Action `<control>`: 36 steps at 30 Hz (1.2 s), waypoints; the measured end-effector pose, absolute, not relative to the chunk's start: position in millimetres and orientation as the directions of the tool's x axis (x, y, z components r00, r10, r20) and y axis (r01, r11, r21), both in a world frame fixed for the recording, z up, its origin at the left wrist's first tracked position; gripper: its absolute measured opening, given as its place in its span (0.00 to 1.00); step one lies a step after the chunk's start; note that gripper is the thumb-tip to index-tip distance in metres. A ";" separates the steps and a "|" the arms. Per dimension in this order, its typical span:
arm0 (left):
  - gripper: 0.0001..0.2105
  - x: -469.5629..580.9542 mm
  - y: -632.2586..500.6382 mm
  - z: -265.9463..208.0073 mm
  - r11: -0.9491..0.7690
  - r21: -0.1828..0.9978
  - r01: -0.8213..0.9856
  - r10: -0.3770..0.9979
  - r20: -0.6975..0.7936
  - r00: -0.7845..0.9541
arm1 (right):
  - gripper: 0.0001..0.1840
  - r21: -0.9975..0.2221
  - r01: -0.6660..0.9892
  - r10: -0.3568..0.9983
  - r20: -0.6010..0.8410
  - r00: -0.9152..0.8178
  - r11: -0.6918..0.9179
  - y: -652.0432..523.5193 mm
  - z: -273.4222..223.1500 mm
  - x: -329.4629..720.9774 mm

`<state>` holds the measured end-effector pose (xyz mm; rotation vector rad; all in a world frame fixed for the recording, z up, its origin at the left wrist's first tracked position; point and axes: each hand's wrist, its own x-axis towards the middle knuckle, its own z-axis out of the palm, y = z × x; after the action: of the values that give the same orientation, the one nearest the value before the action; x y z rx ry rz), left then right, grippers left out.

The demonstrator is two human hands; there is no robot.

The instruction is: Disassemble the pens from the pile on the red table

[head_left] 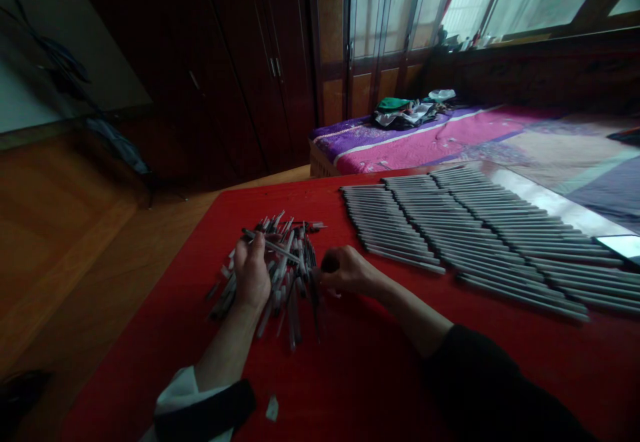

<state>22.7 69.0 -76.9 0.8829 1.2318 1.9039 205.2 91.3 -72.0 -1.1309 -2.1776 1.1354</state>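
Observation:
My left hand (251, 275) is closed around a slim pen (281, 249), its thumb on top, above the left side of a loose pile. The pen slants down to the right, with a dark end beyond the thumb. Below it lies the jumbled heap of clear and black pen parts (293, 309), spread on the red table (200, 375). My right hand (347, 270) is at the heap's right edge, fingers curled together in a pinch. Blur hides what those fingertips hold, if anything. A small pale scrap (272, 407) lies near my left sleeve.
Several rows of pale, slim pens (450, 229) lie side by side on the table's right half. Beyond the table stands a bed with a purple and pink cover (400, 145) and a heap of cloth (405, 112). Dark wardrobes (245, 62) line the back.

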 end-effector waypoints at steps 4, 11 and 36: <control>0.12 23.9 69.4 -77.7 -0.330 0.908 -0.259 0.840 0.158 -0.518 | 0.12 -0.862 0.400 0.839 0.051 -0.542 0.310 87.0 -77.2 198.7; 0.11 28.3 65.8 -80.8 -0.348 0.923 -0.166 0.848 0.234 -0.476 | 0.13 -0.866 0.369 0.873 0.139 -0.468 0.336 93.3 -89.8 198.5; 0.10 38.1 62.5 -79.8 -0.339 0.931 -0.136 0.874 0.258 -0.412 | 0.10 -0.922 0.289 0.884 0.105 -0.456 0.258 92.6 -93.0 192.5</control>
<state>38.1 62.5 -79.8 1.0557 1.1658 1.8305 192.5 92.6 -93.0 -1.0628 -1.8912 1.1886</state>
